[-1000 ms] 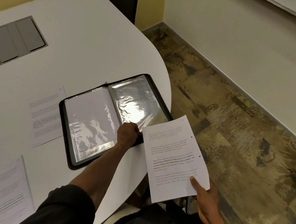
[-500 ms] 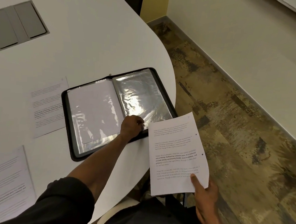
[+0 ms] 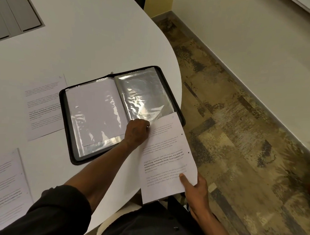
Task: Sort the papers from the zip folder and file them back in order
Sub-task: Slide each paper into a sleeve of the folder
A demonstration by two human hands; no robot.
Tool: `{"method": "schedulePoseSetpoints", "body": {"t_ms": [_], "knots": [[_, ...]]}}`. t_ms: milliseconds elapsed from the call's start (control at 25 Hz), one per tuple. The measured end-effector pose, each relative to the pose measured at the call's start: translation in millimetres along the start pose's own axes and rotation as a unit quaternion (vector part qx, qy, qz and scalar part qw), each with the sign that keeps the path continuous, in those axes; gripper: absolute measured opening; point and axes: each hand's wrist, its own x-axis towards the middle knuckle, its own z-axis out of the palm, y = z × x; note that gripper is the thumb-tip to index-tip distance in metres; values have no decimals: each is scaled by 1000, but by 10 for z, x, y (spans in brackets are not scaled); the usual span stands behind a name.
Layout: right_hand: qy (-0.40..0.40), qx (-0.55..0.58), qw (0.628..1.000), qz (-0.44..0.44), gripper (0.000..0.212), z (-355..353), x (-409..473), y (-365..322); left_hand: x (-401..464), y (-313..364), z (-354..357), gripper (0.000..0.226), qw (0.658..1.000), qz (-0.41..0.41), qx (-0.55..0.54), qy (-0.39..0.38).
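Hands work over a black zip folder (image 3: 68, 101) lying open on a white table (image 3: 93, 41), near its rounded edge. The left hand (image 3: 137, 132) rests at the lower edge of the right-hand clear sleeve (image 3: 144, 96), fingers curled under and hidden, so whether they pinch the plastic cannot be told. The right hand (image 3: 195, 190) holds a printed sheet (image 3: 166, 154) by its lower corner, thumb on top, its top edge overlapping the folder's corner. Two more printed pages lie left of the folder, one (image 3: 44, 107) partly tucked beneath it, another (image 3: 2, 189) cut off by the frame. Text is too blurred to read.
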Motion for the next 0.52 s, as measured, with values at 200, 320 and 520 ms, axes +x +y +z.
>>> {"method": "schedulePoseSetpoints", "body": {"t_ms": [200, 320, 520], "knots": [[-10, -13, 1000, 27, 28, 2, 109, 29, 36, -13, 55, 7, 999, 37, 19, -14], [-13, -12, 999, 27, 32, -33, 168, 16, 75, -9, 66, 9, 998, 50, 36, -24], [-15, -16, 999, 26, 27, -170, 81, 60, 94, 7, 133, 4, 998, 66, 14, -10]]}}
